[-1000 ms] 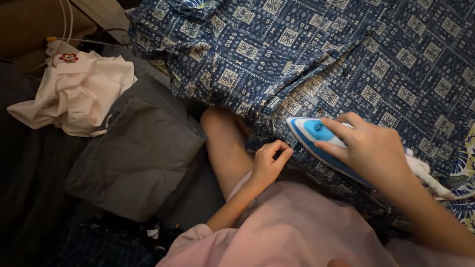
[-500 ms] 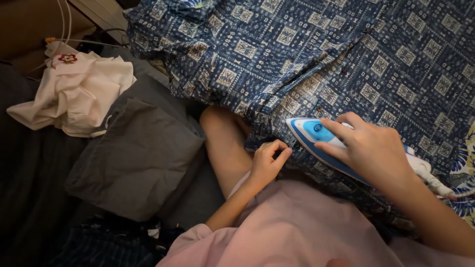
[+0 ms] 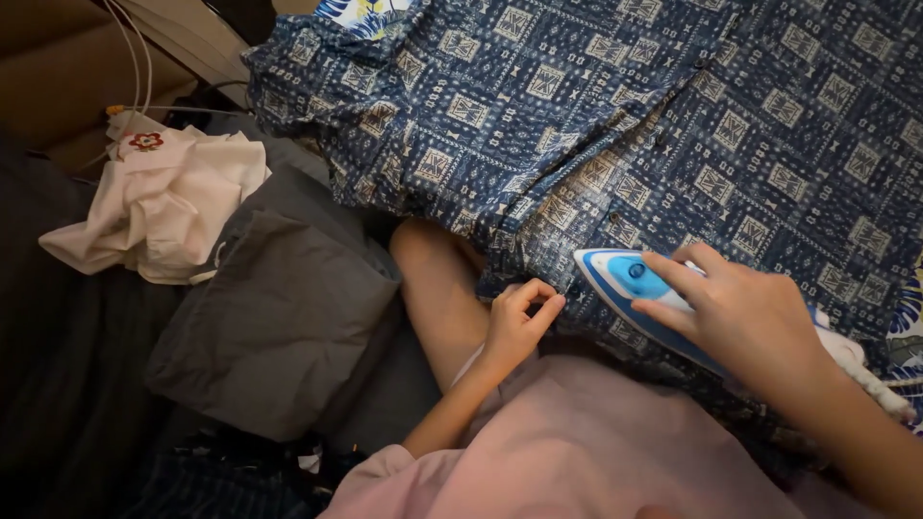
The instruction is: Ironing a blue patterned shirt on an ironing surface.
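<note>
On blue patterned shirt [image 3: 615, 115]: blue-white iron [image 3: 625, 284], right hand [image 3: 760, 322] gripping.

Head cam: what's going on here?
A person is ironing a blue patterned shirt spread over their lap. The right hand grips a blue and white iron resting on the fabric, tip pointing left. The left hand pinches the shirt's edge just ahead of the tip. To the left lie a grey folded cloth and a crumpled white garment.
</note>
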